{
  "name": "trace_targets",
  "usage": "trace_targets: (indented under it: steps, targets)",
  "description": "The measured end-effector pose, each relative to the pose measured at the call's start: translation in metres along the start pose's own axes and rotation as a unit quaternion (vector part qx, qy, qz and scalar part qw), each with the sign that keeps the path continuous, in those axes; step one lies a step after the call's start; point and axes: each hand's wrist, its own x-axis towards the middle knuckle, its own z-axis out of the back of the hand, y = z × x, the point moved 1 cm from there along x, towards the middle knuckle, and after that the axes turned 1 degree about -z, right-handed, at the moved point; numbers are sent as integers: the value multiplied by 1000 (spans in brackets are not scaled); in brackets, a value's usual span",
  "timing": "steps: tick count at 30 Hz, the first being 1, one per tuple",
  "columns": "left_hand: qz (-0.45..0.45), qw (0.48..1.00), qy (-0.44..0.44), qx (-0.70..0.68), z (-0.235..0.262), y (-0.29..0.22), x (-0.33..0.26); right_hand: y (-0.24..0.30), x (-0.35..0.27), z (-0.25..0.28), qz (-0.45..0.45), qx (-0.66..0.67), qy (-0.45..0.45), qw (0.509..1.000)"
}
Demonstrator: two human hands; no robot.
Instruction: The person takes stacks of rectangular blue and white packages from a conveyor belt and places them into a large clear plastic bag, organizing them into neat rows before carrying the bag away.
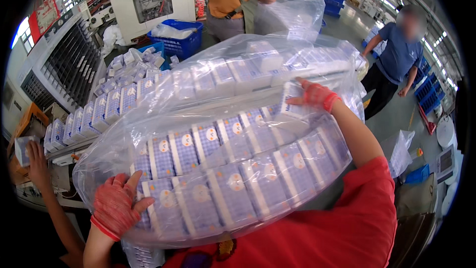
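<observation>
In front of me lies a large clear plastic bag with rows of purple checked tissue packs inside. My left hand, in a red knit glove with bare fingertips, lies at the left end of the near row. Its fingers are spread against the bag and the end packs. Farther up on the right, my right hand, gloved alike, has its thumb and fingers closed around a single tissue pack showing a white side, above the right end of the rows.
A line of tissue packs runs along a conveyor on the left, beside a heap of packs. Another person's hand holds a pack at far left. A blue basket and two people are beyond.
</observation>
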Motion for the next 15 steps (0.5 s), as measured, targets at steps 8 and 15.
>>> trace_targets:
  steps: [8,15]
  targets:
    - [89,989,115,37,4,-8,1,68,4,-31,202,-6,-105,974]
    - [34,989,140,-28,-20,-1,42,22,8,-21,133,240,21,961]
